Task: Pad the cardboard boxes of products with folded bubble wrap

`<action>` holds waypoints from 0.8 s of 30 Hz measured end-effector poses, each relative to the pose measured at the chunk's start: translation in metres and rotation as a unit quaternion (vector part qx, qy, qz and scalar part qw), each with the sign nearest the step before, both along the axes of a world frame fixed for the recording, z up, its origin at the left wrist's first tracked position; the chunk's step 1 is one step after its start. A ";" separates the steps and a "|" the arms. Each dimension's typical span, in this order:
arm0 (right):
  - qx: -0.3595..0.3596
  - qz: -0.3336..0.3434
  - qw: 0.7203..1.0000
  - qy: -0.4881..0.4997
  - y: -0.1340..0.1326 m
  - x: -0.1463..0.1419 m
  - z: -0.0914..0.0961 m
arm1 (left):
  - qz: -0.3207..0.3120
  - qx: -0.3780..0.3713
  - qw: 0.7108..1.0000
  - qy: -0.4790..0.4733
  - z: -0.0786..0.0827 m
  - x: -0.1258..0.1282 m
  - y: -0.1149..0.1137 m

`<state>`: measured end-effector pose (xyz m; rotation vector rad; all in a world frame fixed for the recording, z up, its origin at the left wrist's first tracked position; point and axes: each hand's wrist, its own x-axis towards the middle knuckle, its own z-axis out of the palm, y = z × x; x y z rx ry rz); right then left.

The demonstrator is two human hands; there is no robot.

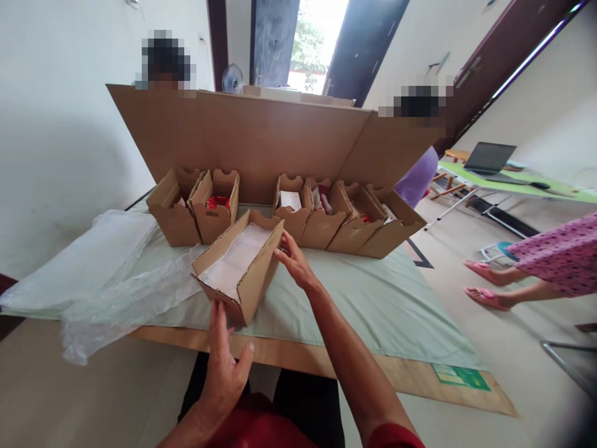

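Observation:
An open cardboard bin [256,289] stands at an angle on the cloth-covered table, in front of a row of similar bins. A whitish translucent plastic sheet or bag [237,261] lies inside it and covers whatever is beneath. At the bin's far right edge, my right hand [296,260] grips the wall with fingers and thumb. My left hand [226,358] is open at the near end, its fingertips against the front wall and its thumb held apart. Clear plastic wrap [135,305] lies loosely to the left of the bin.
Two bins [175,211] stand at the back left and several, including one bin [394,227], at the back right, with red and white items inside. Behind them rises a tall cardboard panel [280,143]. People sit beyond it; pink sandals [487,295] show at right.

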<state>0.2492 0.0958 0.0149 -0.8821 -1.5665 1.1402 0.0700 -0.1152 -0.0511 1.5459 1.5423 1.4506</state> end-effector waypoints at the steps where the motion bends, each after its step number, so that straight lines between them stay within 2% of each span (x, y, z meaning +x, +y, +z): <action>1: 0.010 -0.016 1.000 -0.011 0.002 -0.003 -0.004 | 0.001 0.005 1.000 0.010 -0.002 0.001 0.000; 5: 0.033 -0.059 0.997 -0.030 0.004 -0.017 -0.017 | -0.008 0.009 0.999 0.041 -0.008 0.005 0.000; 8: 0.045 -0.082 0.995 -0.026 0.004 -0.029 -0.019 | -0.015 0.006 0.999 0.043 -0.010 0.008 0.005; 15: 0.047 -0.116 0.992 -0.022 0.002 -0.038 -0.020 | -0.034 0.006 0.998 0.061 -0.009 0.017 0.031; 18: 0.000 -0.111 0.994 0.003 0.000 -0.031 -0.036 | -0.027 0.010 0.998 0.054 -0.008 0.024 0.051; 21: -0.066 -0.118 0.991 0.018 -0.006 -0.023 -0.060 | -0.005 0.013 0.999 0.037 -0.009 0.037 0.077; 24: -0.101 -0.124 0.987 0.010 -0.014 -0.019 -0.083 | 0.012 0.023 0.999 0.022 -0.010 0.054 0.106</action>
